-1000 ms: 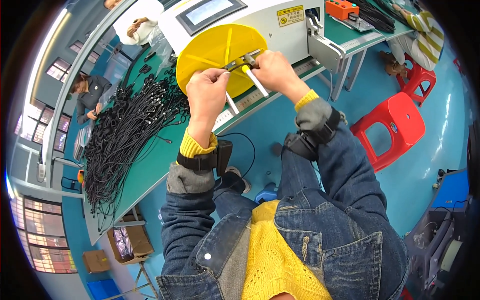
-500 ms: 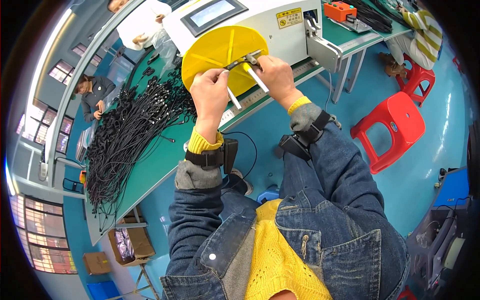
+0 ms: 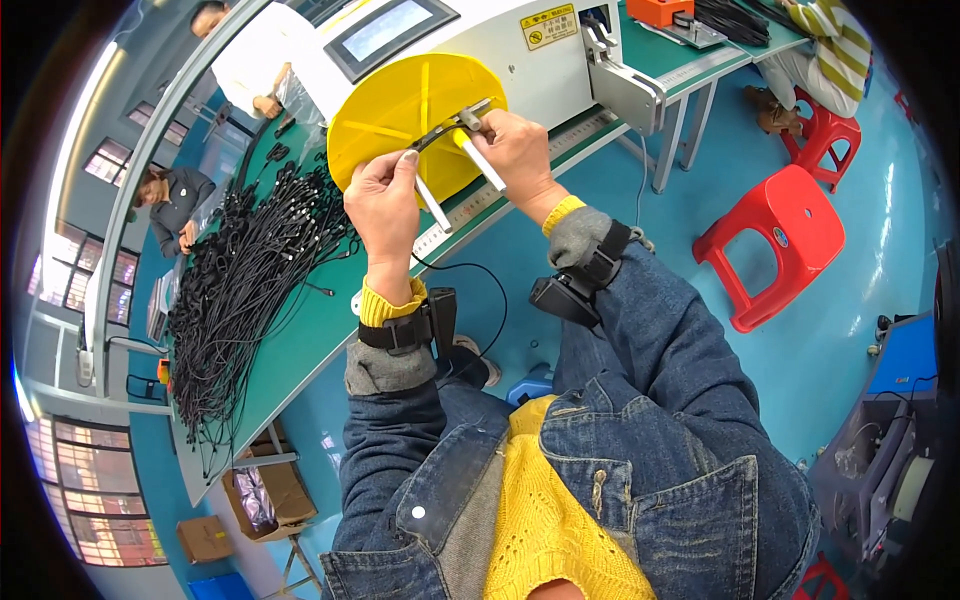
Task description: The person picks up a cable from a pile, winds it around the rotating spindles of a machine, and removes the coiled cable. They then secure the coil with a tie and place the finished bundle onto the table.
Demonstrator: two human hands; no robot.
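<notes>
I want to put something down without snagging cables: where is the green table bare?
One patch of green table lies between the black cable heap and its front edge; a smaller one between the metal bracket and the orange box. Crowded: the heap, and the yellow disc with left hand and right hand there.

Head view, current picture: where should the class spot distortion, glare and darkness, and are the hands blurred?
Head view: the window bends near the left rim; head view: pale glare streaks the blue floor at right; head view: corners fall to black; head view: left hand and right hand look fairly sharp.
</notes>
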